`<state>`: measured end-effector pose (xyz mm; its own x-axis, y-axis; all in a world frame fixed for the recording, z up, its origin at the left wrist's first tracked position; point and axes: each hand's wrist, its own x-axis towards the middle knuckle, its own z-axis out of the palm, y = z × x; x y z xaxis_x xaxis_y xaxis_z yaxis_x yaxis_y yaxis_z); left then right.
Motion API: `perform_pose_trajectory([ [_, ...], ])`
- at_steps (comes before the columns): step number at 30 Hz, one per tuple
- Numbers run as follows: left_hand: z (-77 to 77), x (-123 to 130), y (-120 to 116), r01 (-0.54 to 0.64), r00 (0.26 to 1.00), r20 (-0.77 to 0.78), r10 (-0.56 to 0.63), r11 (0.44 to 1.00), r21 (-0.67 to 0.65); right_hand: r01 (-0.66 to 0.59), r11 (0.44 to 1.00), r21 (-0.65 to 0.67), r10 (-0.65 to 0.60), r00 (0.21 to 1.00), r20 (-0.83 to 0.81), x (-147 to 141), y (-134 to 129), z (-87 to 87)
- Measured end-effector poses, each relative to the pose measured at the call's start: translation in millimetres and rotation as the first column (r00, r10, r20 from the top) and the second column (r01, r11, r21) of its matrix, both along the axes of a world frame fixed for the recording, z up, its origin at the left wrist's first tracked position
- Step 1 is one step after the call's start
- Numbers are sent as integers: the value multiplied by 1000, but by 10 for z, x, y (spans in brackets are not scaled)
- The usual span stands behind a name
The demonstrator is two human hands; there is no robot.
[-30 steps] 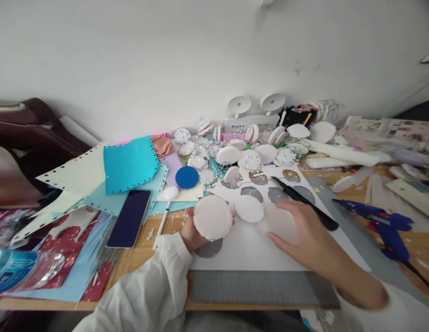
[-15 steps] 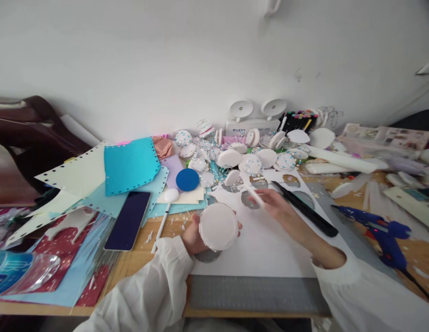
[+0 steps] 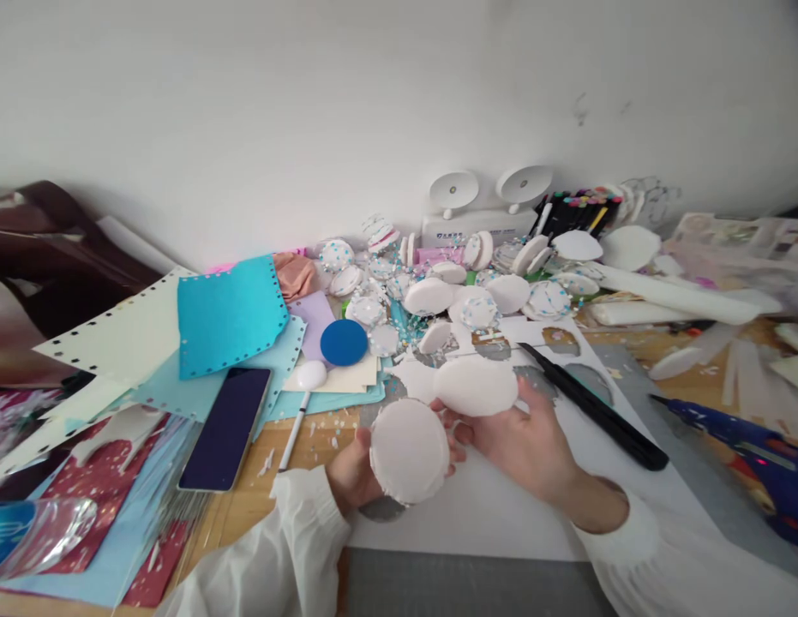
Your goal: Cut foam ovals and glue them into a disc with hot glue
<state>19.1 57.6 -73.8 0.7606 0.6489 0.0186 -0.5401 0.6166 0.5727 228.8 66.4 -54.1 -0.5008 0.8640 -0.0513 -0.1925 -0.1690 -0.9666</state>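
Observation:
My left hand [image 3: 353, 470] grips a round white disc [image 3: 410, 451] with an uneven, ridged rim, its flat face turned up towards me. Just right of it, my right hand [image 3: 524, 441] holds a thin white foam circle [image 3: 477, 386] tilted by its edge, close above the first disc. Both are over a white foam sheet [image 3: 489, 523] with round holes cut in it, lying on a grey cutting mat [image 3: 463, 583]. A black utility knife [image 3: 597, 411] rests on the sheet beyond my right hand.
Behind lie many white discs [image 3: 428, 296], some with blue beads. A blue glue gun [image 3: 739, 446] is at right. Left are a phone [image 3: 225, 428], a white clay tool [image 3: 302, 411], a blue disc [image 3: 344, 342], coloured sheets [image 3: 231, 317] and a plastic bottle [image 3: 39, 531].
My right hand has brought the white circle nearer the disc in my left hand and turned it from edge-on to face-on. My view has shifted slightly.

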Motion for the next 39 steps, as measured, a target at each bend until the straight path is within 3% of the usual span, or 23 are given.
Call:
perform_pose_trajectory([
  [5, -49, -29, 8, -68, 998, -6, 68, 996, -63, 118, 990, 72, -117, 993, -8, 1, -81, -250],
  [10, -116, -42, -43, -151, 988, 8, 153, 984, -99, 110, 970, 217, -140, 982, 126, 54, -135, -426],
  [14, -32, -26, -61, -116, 992, 36, 121, 986, -117, 130, 949, 286, -168, 979, 114, 98, -178, -312],
  [19, 33, -16, -85, -51, 999, -11, 50, 989, -141, 256, 813, 523, -351, 932, 91, 47, -321, -103],
  [24, -25, -24, -164, -100, 985, -150, 84, 989, -105, 91, 718, 690, -326, 920, 218, -30, -434, -103],
  [39, 4, -7, -149, -56, 989, -143, 44, 995, -81, -18, 704, 710, -298, 899, 319, -21, -410, -190],
])
